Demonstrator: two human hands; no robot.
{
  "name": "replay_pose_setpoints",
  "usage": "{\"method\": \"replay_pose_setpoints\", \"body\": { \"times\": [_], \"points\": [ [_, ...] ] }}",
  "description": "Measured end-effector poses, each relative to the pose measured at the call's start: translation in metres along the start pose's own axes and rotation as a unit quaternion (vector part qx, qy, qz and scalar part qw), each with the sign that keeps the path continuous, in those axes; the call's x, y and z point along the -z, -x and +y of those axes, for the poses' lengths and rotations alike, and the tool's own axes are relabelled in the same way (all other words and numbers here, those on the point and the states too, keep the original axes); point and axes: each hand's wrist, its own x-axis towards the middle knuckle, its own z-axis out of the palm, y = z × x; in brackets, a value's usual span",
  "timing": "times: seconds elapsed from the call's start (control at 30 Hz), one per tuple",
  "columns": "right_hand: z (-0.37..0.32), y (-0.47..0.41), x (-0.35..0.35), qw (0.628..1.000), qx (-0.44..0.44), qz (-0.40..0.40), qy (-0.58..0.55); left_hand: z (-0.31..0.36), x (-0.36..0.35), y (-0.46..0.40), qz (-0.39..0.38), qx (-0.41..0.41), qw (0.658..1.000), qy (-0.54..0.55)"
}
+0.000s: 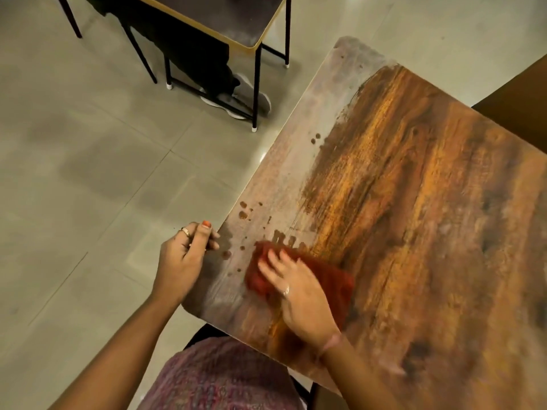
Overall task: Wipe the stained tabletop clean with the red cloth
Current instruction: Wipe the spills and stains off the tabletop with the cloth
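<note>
Head view of a wiping stroke at the near left corner of the tabletop (414, 202). The right hand (299, 294) lies flat, fingers straight and spread, on the red cloth (331, 279), pressing it against the wood; the flat palm suits pushing the cloth along rather than lifting it. The cloth sits where the darker, wetter-looking wood meets a paler grey strip along the left edge, probably the boundary of the wiped area, though blur makes this uncertain. Dark drops (243, 214) dot the grey strip just beyond the cloth, so that strip appears not yet done. The left hand (185, 255) rests at the table's left edge, fingers loosely curled with their tips against the rim and holding nothing, seemingly to steady the table against the push. A second table (236, 22) stands well apart on the tiled floor (88, 143), with a seated person's shoes (236, 99) beneath it
</note>
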Motion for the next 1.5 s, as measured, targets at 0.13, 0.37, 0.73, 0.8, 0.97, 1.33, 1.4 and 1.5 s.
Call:
{"method": "replay_pose_setpoints", "body": {
  "times": [0.13,0.37,0.73,0.8,0.97,1.33,1.4,1.5],
  "points": [
    [0.040,0.003,0.026,0.998,0.038,-0.041,0.006,-0.010,0.013,-0.005,0.022,0.026,0.998,-0.045],
    [0.060,-0.099,0.050,0.935,-0.294,0.189,-0.058,-0.035,0.024,0.005,-0.056,0.164,0.984,-0.029],
    [-0.025,0.105,-0.020,0.998,-0.054,0.013,0.000,-0.048,0.010,0.010,-0.097,0.294,0.949,0.063],
    [0.008,0.108,0.004,0.987,-0.154,0.034,-0.035,-0.047,0.009,0.009,-0.102,0.307,0.941,0.099],
    [-0.020,0.022,-0.008,0.922,-0.338,0.183,-0.044,-0.047,0.012,0.006,-0.120,0.334,0.916,0.188],
    [-0.113,0.040,-0.064,0.997,-0.064,0.011,-0.031,-0.062,0.036,0.025,-0.164,0.340,0.805,0.458],
    [-0.100,0.043,-0.055,0.994,-0.084,0.018,-0.060,-0.063,0.037,0.030,-0.175,0.330,0.808,0.455],
    [-0.076,0.024,-0.040,0.989,-0.111,0.068,-0.065,-0.064,0.042,0.035,-0.195,0.327,0.809,0.448]
  ]
}}
